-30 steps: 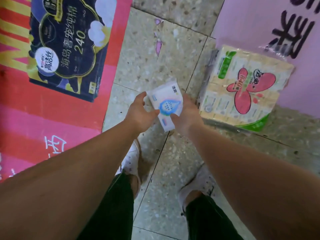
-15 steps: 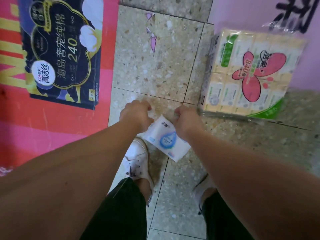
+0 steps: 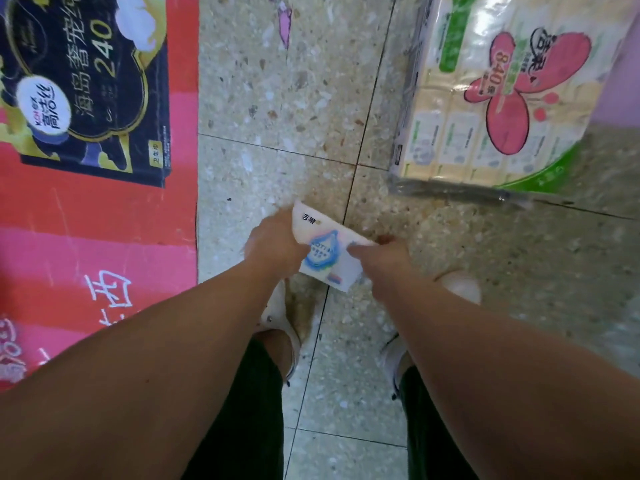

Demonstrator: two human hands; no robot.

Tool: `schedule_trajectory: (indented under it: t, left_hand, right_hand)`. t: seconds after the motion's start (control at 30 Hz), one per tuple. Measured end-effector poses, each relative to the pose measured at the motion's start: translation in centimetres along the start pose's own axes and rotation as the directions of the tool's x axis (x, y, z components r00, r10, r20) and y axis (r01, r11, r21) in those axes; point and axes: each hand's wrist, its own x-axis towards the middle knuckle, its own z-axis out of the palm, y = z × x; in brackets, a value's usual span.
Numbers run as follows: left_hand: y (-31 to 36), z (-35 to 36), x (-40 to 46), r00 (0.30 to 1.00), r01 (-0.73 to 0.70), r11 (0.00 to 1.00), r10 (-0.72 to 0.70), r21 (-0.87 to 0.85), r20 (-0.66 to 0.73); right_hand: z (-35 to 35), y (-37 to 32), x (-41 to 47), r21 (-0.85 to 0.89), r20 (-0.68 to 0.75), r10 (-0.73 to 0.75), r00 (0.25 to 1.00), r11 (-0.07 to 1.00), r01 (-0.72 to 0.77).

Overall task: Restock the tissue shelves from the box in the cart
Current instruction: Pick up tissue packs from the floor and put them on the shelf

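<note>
A small white tissue pack (image 3: 325, 247) with a blue drop logo is held low over the floor, between both hands. My left hand (image 3: 277, 247) grips its left side, fingers curled under it. My right hand (image 3: 381, 261) pinches its right edge. A large clear-wrapped bundle of cream tissue packs (image 3: 491, 98) with a pink butterfly print lies on the floor at the upper right, apart from my hands. No cart, box or shelf is in view.
A red and pink display panel (image 3: 97, 244) with a dark blue product poster (image 3: 86, 84) stands along the left. A pink panel (image 3: 620, 81) edges the far right. Speckled floor tiles (image 3: 294, 98) lie ahead; my two white shoes stand below my hands.
The small pack has been turned and lowered between my hands, then raised slightly. The view has moved closer to the floor and the big bundle.
</note>
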Motion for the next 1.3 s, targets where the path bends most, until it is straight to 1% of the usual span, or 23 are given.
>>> schedule_trajectory:
  t: [0.07, 0.17, 0.23, 0.33, 0.4, 0.47, 0.57, 0.63, 0.73, 0.87, 0.97, 1.1, 1.2, 1.3]
  left_hand:
    - [-0.2, -1.0, -0.4, 0.998, 0.057, 0.996, -0.056, -0.069, 0.026]
    - [0.3, -3.6, -2.4, 0.994, 0.107, 0.954, -0.108, -0.280, 0.012]
    - [0.9, -5.7, -4.6, 0.991, 0.130, 0.897, -0.127, -0.422, 0.033]
    - [2.3, -8.9, -8.8, 0.983, 0.184, 0.772, -0.138, -0.609, 0.122]
    - [3.9, -11.0, -11.9, 0.984, 0.180, 0.713, -0.126, -0.678, 0.130]
    - [6.0, -13.4, -15.6, 0.988, 0.152, 0.679, -0.105, -0.718, 0.111]
    - [9.5, -17.2, -22.0, 0.992, 0.123, 0.644, -0.050, -0.755, 0.118]
    - [12.0, -20.0, -26.9, 0.995, 0.081, 0.648, -0.010, -0.757, 0.098]
    - [15.5, -24.1, -34.6, 0.996, -0.018, 0.715, 0.074, -0.699, 0.050]
    - [19.5, -28.8, -44.2, 0.983, -0.142, 0.776, 0.184, -0.615, 0.005]
    - [22.8, -31.2, -50.6, 0.957, -0.259, 0.794, 0.286, -0.550, -0.039]
    - [27.4, -32.8, -57.6, 0.901, -0.415, 0.785, 0.425, -0.459, -0.087]
    - [30.6, -32.8, -62.0, 0.835, -0.534, 0.760, 0.544, -0.370, -0.089]
    - [33.1, -30.6, -66.5, 0.746, -0.646, 0.711, 0.665, -0.277, -0.034]
  right_hand:
    - [-0.1, -0.9, -0.8, 0.040, 0.024, -0.076, 0.997, 0.996, 0.075]
    - [-1.1, -2.9, -3.6, 0.104, 0.090, -0.153, 0.984, 0.984, 0.144]
    - [-2.1, -4.3, -6.4, 0.106, 0.104, -0.215, 0.971, 0.973, 0.204]
    - [-4.3, -6.1, -11.2, 0.134, 0.105, -0.297, 0.949, 0.950, 0.283]
    - [-6.4, -7.1, -15.1, 0.137, 0.120, -0.341, 0.933, 0.936, 0.324]
    - [-9.2, -8.2, -19.2, 0.141, 0.143, -0.394, 0.908, 0.916, 0.376]
    - [-14.6, -9.8, -25.8, 0.140, 0.143, -0.446, 0.883, 0.893, 0.428]
    - [-18.4, -10.5, -30.1, 0.150, 0.130, -0.464, 0.876, 0.883, 0.445]
    - [-23.6, -10.7, -37.4, 0.209, 0.119, -0.501, 0.857, 0.856, 0.472]
    - [-30.1, -9.8, -47.1, 0.283, 0.068, -0.591, 0.804, 0.784, 0.552]
    - [-35.2, -8.7, -53.5, 0.344, 0.031, -0.652, 0.758, 0.719, 0.604]
    - [-41.5, -6.4, -60.7, 0.402, -0.017, -0.727, 0.686, 0.623, 0.671]
    - [-45.3, -2.8, -64.3, 0.443, -0.078, -0.754, 0.652, 0.559, 0.700]
    - [-48.0, 3.2, -67.1, 0.493, -0.253, -0.735, 0.629, 0.462, 0.737]
